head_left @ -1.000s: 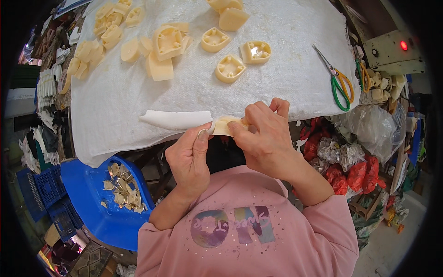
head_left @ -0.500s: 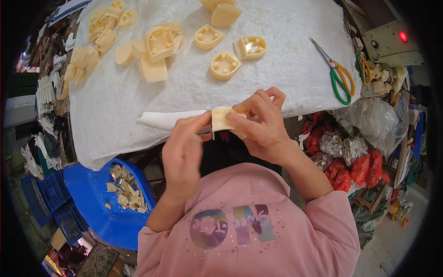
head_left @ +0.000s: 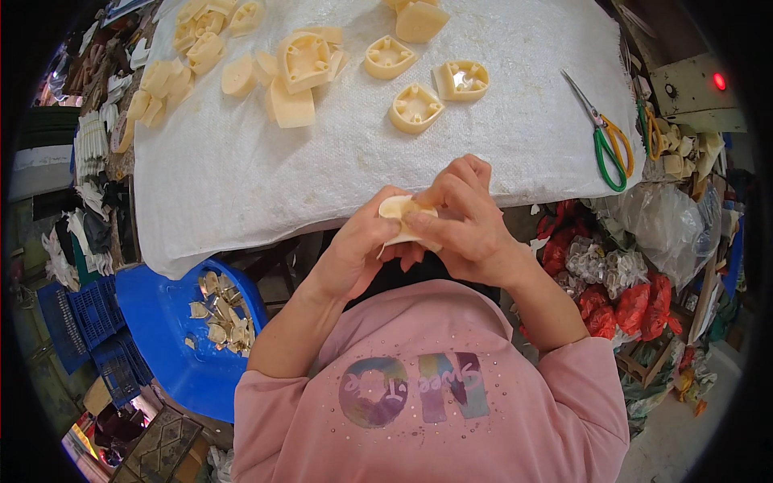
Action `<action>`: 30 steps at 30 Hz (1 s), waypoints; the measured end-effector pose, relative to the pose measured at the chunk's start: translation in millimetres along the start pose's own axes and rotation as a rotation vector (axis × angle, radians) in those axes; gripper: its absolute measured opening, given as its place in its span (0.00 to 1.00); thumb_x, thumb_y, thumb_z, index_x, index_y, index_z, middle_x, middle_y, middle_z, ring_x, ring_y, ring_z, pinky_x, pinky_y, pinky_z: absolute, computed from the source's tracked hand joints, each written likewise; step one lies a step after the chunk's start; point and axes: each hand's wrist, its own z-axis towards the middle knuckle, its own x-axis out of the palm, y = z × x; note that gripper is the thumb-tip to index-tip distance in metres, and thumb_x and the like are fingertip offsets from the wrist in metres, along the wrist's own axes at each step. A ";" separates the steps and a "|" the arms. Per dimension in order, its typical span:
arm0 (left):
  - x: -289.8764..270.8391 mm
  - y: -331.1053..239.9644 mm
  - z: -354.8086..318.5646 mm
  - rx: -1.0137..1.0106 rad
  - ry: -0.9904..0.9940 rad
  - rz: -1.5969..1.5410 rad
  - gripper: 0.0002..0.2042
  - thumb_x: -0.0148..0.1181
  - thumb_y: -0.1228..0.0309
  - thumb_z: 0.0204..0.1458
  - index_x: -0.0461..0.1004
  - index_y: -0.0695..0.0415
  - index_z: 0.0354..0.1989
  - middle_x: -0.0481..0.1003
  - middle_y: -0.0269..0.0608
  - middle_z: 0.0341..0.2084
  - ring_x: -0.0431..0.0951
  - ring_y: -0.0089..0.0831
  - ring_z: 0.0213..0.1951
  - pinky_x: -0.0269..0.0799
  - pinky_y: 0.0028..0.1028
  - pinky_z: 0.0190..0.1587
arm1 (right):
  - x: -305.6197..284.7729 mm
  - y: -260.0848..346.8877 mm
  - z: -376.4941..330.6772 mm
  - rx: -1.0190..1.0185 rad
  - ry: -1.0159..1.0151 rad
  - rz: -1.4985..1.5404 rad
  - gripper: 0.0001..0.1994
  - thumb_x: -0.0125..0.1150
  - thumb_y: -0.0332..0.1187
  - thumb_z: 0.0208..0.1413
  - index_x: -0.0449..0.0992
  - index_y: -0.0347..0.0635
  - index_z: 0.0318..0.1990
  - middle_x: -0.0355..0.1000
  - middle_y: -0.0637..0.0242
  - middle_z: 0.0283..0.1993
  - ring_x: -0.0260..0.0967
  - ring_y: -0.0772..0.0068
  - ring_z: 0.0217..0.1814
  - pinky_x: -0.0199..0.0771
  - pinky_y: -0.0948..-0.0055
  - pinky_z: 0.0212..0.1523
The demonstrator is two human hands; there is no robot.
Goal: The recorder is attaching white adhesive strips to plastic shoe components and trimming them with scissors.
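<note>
In front of my chest, at the near edge of the table, both hands hold a small cream hollow piece [head_left: 394,208]. It looks like the cream plastic blocks on the table, but its exact kind is partly hidden by my fingers. My left hand [head_left: 358,249] grips its left side, the thumb up at its rim. The fingers of my right hand [head_left: 467,221] are bent and pinch it from the right, with the thumb pressed into its top. Beyond my hands lie rounded cream plastic blocks, the nearest a hollow block [head_left: 415,125] with pegs inside.
A white woven cloth [head_left: 338,173] covers the table, with a heap of cream blocks [head_left: 306,64] at the back left. Scissors [head_left: 597,121] with green and yellow handles lie right. A blue basin [head_left: 161,322] holding scraps stands lower left. Red plastic bags [head_left: 644,302] lie lower right.
My left hand has come in to the right and now grips the cream piece. The long white strip that stretched left from it no longer shows. The view has shifted slightly.
</note>
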 end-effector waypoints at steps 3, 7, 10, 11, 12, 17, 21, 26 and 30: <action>3.4 0.3 7.0 0.041 -0.094 0.096 0.25 0.52 0.52 0.51 0.63 0.60 0.48 0.70 0.41 0.33 0.72 0.28 0.31 0.68 0.25 0.31 | 6.8 -13.5 -2.3 0.016 -0.066 0.086 0.20 0.64 0.23 0.33 0.75 0.52 0.39 0.62 0.71 0.30 0.59 0.68 0.35 0.50 0.63 0.41; 0.6 -4.4 13.6 0.089 -0.134 0.157 0.25 0.51 0.51 0.51 0.63 0.60 0.47 0.70 0.41 0.33 0.71 0.26 0.29 0.68 0.23 0.29 | 8.5 -24.2 0.2 0.042 -0.093 0.110 0.20 0.62 0.21 0.36 0.75 0.52 0.39 0.64 0.73 0.31 0.61 0.70 0.35 0.50 0.64 0.42; 1.4 -10.8 17.5 0.104 -0.121 0.185 0.25 0.52 0.52 0.51 0.63 0.61 0.47 0.70 0.41 0.32 0.72 0.25 0.29 0.67 0.23 0.26 | 7.1 -25.1 4.5 0.045 -0.108 0.098 0.19 0.62 0.19 0.36 0.76 0.51 0.40 0.65 0.73 0.32 0.63 0.71 0.36 0.50 0.65 0.43; 1.2 -12.1 18.4 0.128 -0.107 0.202 0.25 0.52 0.52 0.51 0.63 0.61 0.47 0.70 0.41 0.32 0.72 0.25 0.29 0.67 0.22 0.25 | 7.2 -25.6 5.6 0.036 -0.122 0.086 0.20 0.61 0.19 0.36 0.76 0.51 0.40 0.65 0.73 0.32 0.63 0.71 0.36 0.50 0.65 0.43; 2.6 -15.1 18.3 0.122 -0.105 0.201 0.25 0.52 0.52 0.51 0.63 0.61 0.47 0.70 0.41 0.32 0.72 0.25 0.29 0.67 0.22 0.25 | 7.0 -26.3 6.3 0.043 -0.123 0.086 0.20 0.61 0.19 0.36 0.76 0.51 0.40 0.65 0.73 0.32 0.63 0.71 0.36 0.50 0.65 0.43; 2.5 -17.8 18.8 0.111 -0.129 0.280 0.24 0.51 0.52 0.52 0.63 0.61 0.47 0.70 0.40 0.30 0.72 0.26 0.29 0.68 0.22 0.27 | 7.6 -28.2 5.8 0.022 -0.125 0.068 0.21 0.61 0.18 0.35 0.75 0.50 0.40 0.67 0.72 0.33 0.63 0.71 0.37 0.52 0.67 0.44; 5.4 -15.6 19.6 0.125 -0.112 0.255 0.25 0.49 0.51 0.54 0.62 0.62 0.48 0.71 0.42 0.32 0.73 0.28 0.30 0.69 0.27 0.32 | 7.0 -27.1 7.8 0.045 -0.170 0.127 0.22 0.61 0.18 0.34 0.75 0.50 0.42 0.68 0.71 0.34 0.64 0.68 0.37 0.55 0.67 0.45; -30.7 4.7 2.1 0.070 0.151 0.444 0.27 0.45 0.48 0.58 0.69 0.65 0.46 0.73 0.47 0.37 0.74 0.33 0.40 0.67 0.31 0.45 | 3.6 -42.6 -17.6 0.253 -0.250 0.176 0.23 0.60 0.16 0.36 0.74 0.47 0.44 0.69 0.66 0.35 0.65 0.62 0.37 0.63 0.69 0.40; -55.4 64.5 -11.8 -0.124 0.135 1.578 0.16 0.45 0.72 0.54 0.69 0.63 0.50 0.70 0.52 0.49 0.67 0.45 0.54 0.60 0.40 0.58 | 9.7 -39.1 -21.9 0.244 -0.231 0.140 0.21 0.60 0.18 0.38 0.74 0.47 0.44 0.69 0.64 0.34 0.64 0.61 0.35 0.64 0.70 0.37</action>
